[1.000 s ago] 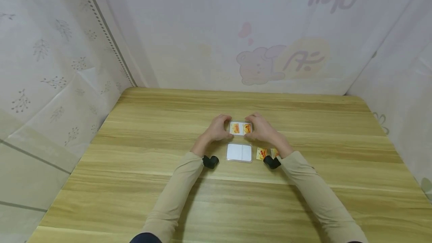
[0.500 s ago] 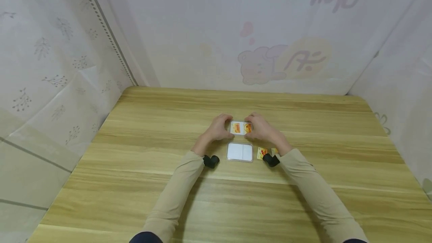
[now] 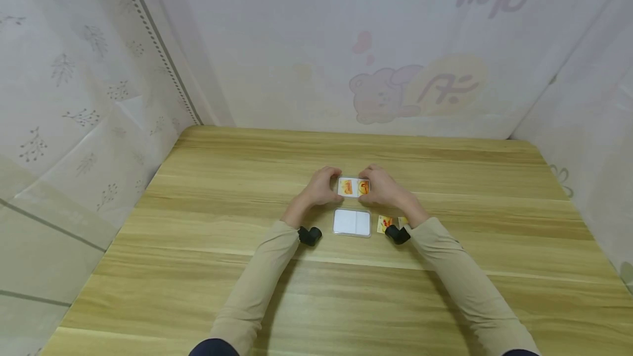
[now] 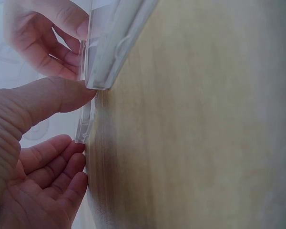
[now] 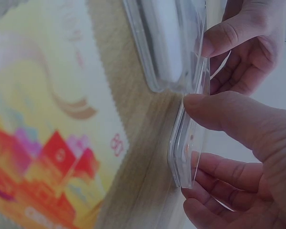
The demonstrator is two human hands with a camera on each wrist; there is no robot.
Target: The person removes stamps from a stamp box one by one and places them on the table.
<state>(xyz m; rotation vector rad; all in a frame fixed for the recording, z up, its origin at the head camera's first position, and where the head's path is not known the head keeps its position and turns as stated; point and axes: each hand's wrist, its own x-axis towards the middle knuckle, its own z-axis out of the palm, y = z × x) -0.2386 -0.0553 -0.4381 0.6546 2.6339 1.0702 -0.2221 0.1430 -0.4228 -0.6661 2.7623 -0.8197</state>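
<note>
Between both hands is a small clear plastic case [image 3: 353,187] holding two orange and yellow stamps [image 3: 348,187] on a white insert. My left hand [image 3: 320,187] grips its left end, thumb at the near edge and fingers at the far edge. The right hand [image 3: 383,187] grips the other end the same way. In the right wrist view its thumb [image 5: 229,114] presses on the rim. Just nearer to me, a second clear case [image 3: 351,222] with a blank white insert lies flat. Right of that, a loose stamp [image 3: 384,224] with perforated edges lies on the table.
Another loose stamp [image 3: 402,222] is mostly covered by the right wrist and its black camera [image 3: 398,234]. Under everything is a wood-grain table [image 3: 198,268], with pale printed curtains [image 3: 277,59] behind and at both sides.
</note>
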